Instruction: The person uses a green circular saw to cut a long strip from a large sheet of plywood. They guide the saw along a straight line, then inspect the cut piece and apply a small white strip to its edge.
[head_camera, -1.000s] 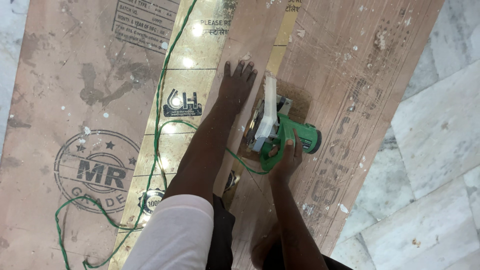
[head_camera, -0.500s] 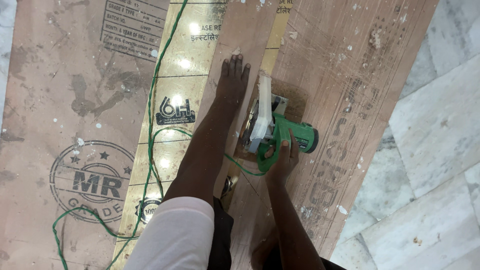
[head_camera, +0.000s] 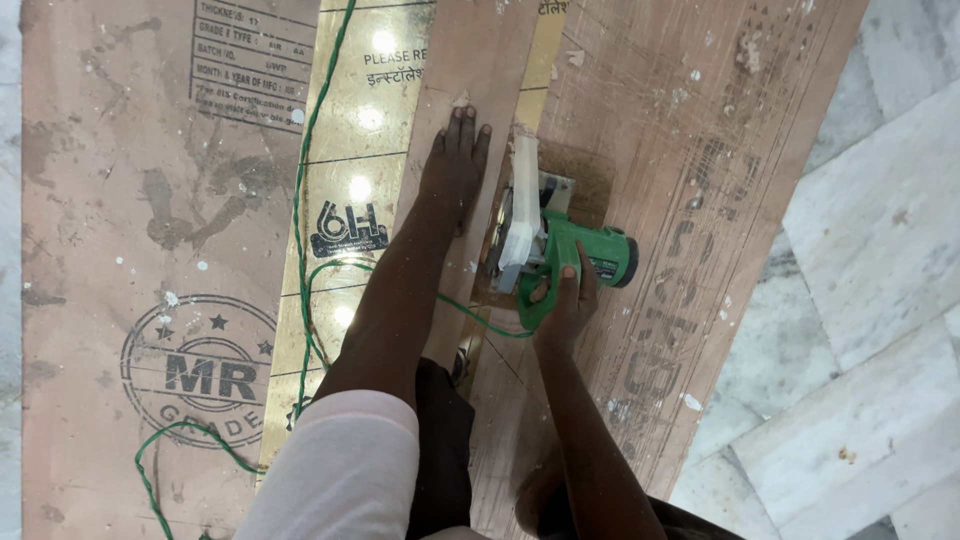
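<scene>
- One large plywood sheet (head_camera: 130, 200) lay on the floor, stamped with dark printed marks; it spread out to the left of the saw and carried on beneath it.
- One green power cord (head_camera: 300, 230) ran down the sheet well left of the saw, looped near the person's sleeve, and curved back toward the saw's handle.
- One glossy gold-coloured strip (head_camera: 355, 140) lay on the sheet, left of the saw, with a narrower brown plywood strip (head_camera: 480, 70) lying partly over it.
- The left hand (head_camera: 452, 170) pressed flat on that brown strip, fingers spread and pointing away, palm down, just left of the saw; it gripped nothing, only held the board still.
- One green handheld circular saw (head_camera: 560, 250) sat on the wood with its white guard (head_camera: 522, 215) on its left side, pointing up the board.
- The right hand (head_camera: 565, 300) was wrapped tightly around the saw's rear handle, at the near end of the tool.
- Sawdust lay around the saw's front, and a thin straight line (head_camera: 500, 350) ran in the wood behind the saw toward the person, so I judged the cut partly made, with uncut board left ahead of the guard up to the far edge.
- One pale marble floor (head_camera: 880, 250) showed well right of the saw.
</scene>
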